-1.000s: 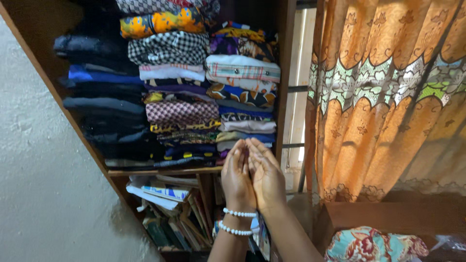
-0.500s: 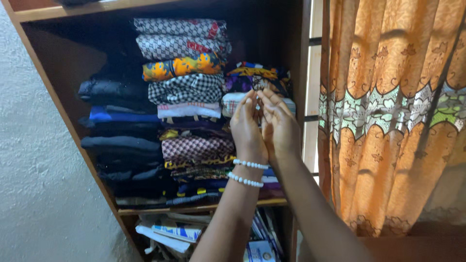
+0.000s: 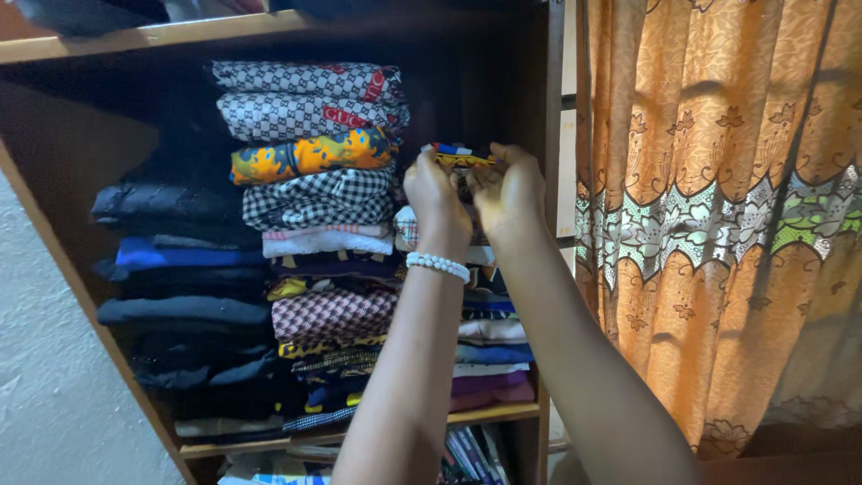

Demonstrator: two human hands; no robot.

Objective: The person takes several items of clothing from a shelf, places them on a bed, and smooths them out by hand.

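Hands, raised from the lower shelf level: my left hand (image 3: 437, 193) and right hand (image 3: 508, 189), fingers pinched shut on a folded cloth (image 3: 460, 156), now atop the right stack (image 3: 489, 323), upper centre.

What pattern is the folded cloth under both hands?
Multicoloured print, blue, yellow, red: folded cloth, head view.

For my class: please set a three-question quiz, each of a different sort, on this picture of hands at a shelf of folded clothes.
1. True or false: both hands grip the folded cloth on top of the right-hand pile.
2. Which wrist wears the bead bracelet? A) left B) right C) both
3. Fill in: right of the shelf hangs an orange ____.

Key: 1 true; 2 A; 3 curtain.
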